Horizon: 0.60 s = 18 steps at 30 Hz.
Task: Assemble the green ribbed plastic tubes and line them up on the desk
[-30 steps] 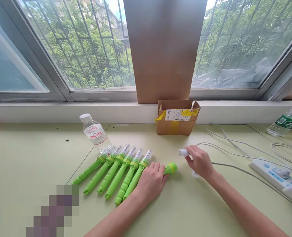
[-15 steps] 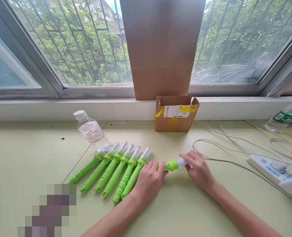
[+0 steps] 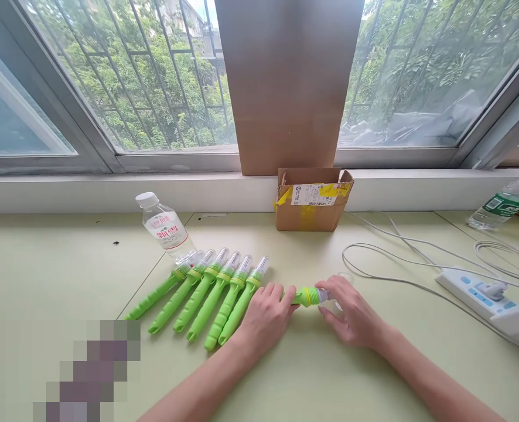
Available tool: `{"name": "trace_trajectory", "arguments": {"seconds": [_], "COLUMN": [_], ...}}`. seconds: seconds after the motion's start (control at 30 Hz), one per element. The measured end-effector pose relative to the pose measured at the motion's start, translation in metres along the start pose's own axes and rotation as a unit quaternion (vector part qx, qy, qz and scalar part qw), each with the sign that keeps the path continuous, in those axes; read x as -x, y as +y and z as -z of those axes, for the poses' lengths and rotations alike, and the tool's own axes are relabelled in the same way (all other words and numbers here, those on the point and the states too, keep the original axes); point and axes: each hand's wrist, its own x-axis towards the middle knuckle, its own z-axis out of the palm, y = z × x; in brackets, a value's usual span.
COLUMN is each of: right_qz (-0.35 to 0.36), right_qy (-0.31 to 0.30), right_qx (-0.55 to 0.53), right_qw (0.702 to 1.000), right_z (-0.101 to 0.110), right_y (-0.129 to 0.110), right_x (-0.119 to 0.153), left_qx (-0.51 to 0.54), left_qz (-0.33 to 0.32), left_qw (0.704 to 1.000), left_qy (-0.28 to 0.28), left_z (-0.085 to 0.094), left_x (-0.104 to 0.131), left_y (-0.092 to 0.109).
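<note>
My left hand (image 3: pixel 268 316) is closed around a green light stick (image 3: pixel 304 297). The stick lies crosswise, with its ribbed collar and yellow ring pointing right. A whitish inner part (image 3: pixel 324 295) shows at the collar's end. My right hand (image 3: pixel 351 310) is curled at that end, thumb and fingers around a clear cap (image 3: pixel 338 305), mostly hidden by the hand. Left of my left hand, several similar green sticks (image 3: pixel 219 299) with clear tops lie side by side in a fan. A water bottle (image 3: pixel 166 230) with a white lid leans behind them.
An open cardboard box (image 3: pixel 312 202) stands against the sill. At the right are a white power strip (image 3: pixel 474 290), grey cables (image 3: pixel 386 249) and a green-labelled bottle (image 3: pixel 503 205). A pixelated patch (image 3: pixel 92 369) covers the lower left of the table (image 3: pixel 44 269).
My right hand has shifted slightly, its thumb spreading lower, away from the fingers. The stick's whitish end looks less covered, and clear plastic edges show by the hand. My left hand keeps its grip.
</note>
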Motion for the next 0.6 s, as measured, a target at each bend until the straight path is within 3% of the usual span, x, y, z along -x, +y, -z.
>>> {"name": "trace_trajectory", "arguments": {"seconds": [0.6], "right_qz": [0.038], "right_qy": [0.049], "right_qx": [0.064], "right_qw": [0.996], "right_z": [-0.0043], "right_y": [0.0031], "right_x": [-0.0031], "left_qx": [0.023], "left_qz": [-0.024], "left_qw": [0.999], "left_qy": [0.005], "left_z": [0.0007], "left_x": [0.0005], "left_y": [-0.0019]}}
